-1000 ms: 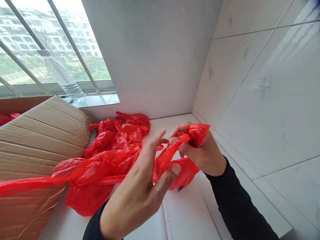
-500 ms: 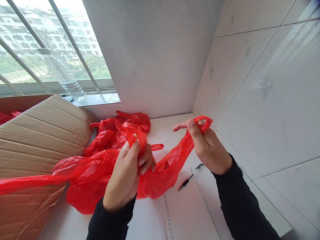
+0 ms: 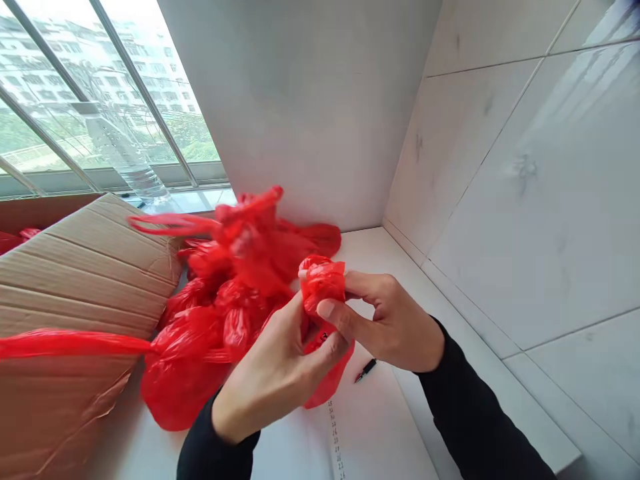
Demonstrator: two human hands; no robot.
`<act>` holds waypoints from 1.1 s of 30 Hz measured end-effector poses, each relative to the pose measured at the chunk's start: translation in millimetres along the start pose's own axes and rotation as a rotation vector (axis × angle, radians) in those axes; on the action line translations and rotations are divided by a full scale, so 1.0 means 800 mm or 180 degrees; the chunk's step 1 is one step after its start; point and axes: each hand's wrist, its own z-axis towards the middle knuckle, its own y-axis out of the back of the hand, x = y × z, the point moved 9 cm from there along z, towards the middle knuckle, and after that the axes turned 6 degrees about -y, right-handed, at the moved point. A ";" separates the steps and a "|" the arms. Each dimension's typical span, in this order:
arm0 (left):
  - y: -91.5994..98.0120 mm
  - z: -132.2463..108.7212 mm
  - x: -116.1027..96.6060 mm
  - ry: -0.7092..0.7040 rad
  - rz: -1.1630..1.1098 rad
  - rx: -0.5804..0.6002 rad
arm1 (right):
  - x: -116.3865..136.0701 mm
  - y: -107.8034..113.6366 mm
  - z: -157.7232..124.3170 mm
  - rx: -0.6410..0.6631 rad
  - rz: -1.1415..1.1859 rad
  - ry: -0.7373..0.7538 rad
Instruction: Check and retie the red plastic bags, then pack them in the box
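Both hands meet over the table, closed on the gathered top of a red plastic bag (image 3: 323,283). My left hand (image 3: 285,363) grips it from below, thumb pointing right. My right hand (image 3: 387,320) pinches the bunched plastic from the right between thumb and fingers. The lower part of this bag hangs behind my left hand. Just beyond, a blurred red bag (image 3: 255,247) is raised above a pile of knotted red bags (image 3: 180,373); what holds it up I cannot tell. Contents of the bags are hidden.
An open cardboard box (image 3: 85,267) stands at the left. Beneath my hands lie a paper with handwritten numbers (image 3: 370,427) and a black pen (image 3: 366,370). A water bottle (image 3: 125,157) stands on the windowsill. A tiled wall (image 3: 540,200) borders the table's right side.
My right hand has come left to meet my left hand, and the bag's stretched handles are now bunched together. A red bag behind them has risen and is blurred.
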 end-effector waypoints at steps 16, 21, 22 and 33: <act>-0.017 -0.003 0.022 0.0567 -0.0626 0.0378 | -0.036 0.018 0.013 -0.0147 -0.0013 -0.0483; 0.008 -0.004 0.036 0.0679 -0.0962 -0.0308 | -0.050 0.016 0.013 0.0400 -0.0008 -0.0589; 0.011 -0.005 0.037 0.0690 -0.1025 -0.0379 | -0.051 0.015 0.013 0.0454 -0.0017 -0.0579; 0.010 -0.004 0.047 0.0908 -0.1150 -0.0610 | -0.059 0.023 0.015 0.0002 0.0588 -0.0747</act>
